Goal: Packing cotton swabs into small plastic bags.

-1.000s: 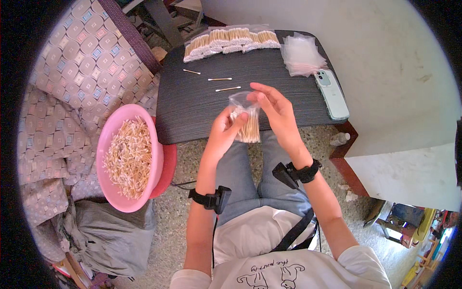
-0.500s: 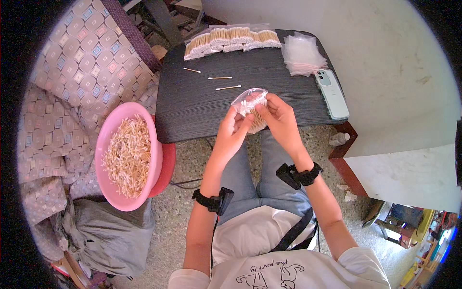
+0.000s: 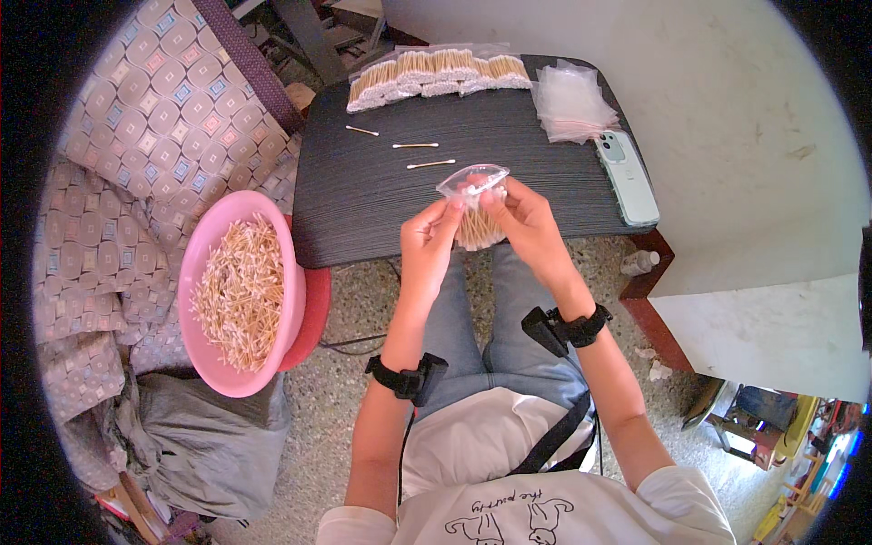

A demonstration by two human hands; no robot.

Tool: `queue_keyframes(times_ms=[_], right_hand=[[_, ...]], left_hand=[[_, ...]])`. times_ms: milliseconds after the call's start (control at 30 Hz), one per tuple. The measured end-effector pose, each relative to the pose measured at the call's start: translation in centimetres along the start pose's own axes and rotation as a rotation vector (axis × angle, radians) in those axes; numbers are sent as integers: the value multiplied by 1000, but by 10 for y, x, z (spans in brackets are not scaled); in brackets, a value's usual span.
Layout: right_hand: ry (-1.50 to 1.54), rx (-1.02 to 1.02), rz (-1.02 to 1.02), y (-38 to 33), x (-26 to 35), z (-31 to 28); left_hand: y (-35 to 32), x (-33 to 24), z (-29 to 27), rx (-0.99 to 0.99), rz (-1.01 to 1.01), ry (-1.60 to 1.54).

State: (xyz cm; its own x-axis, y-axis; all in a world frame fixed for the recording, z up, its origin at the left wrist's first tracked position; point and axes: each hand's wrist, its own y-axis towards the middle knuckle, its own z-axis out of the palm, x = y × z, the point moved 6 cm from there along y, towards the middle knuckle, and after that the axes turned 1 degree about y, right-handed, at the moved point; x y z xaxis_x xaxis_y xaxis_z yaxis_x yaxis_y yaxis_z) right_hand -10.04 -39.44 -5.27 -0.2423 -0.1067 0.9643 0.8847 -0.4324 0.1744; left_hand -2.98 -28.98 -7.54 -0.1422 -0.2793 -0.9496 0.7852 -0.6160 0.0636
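Both hands pinch one clear bag [image 3: 472, 182] of cotton swabs: left hand [image 3: 429, 238] beside right hand [image 3: 527, 218], swabs hanging lengthwise between.

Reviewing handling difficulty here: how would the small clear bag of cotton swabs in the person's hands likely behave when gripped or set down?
The clear bag is thin film, so it probably crumples and feels slick; left hand and right hand both pinch it. The swab bundle inside likely stiffens it lengthwise and stays light. Laid on the dark table, it would probably rest flat, like the filled bags behind.
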Motion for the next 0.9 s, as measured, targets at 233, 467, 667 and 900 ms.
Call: queue_keyframes(times_ms=[233, 467, 667, 900], right_hand=[[-150, -56, -47, 1, 2, -4], [-32, -79, 153, -1, -4, -10], [-169, -87, -167, 13, 12, -15], [-28, -146, -18, 18, -22, -25]], left_hand=[[-3, -34, 1, -143, 387, 638], [-4, -14, -4, -146, 104, 181], [8, -13, 2, 10, 197, 225], [15, 17, 11, -27, 77, 5]])
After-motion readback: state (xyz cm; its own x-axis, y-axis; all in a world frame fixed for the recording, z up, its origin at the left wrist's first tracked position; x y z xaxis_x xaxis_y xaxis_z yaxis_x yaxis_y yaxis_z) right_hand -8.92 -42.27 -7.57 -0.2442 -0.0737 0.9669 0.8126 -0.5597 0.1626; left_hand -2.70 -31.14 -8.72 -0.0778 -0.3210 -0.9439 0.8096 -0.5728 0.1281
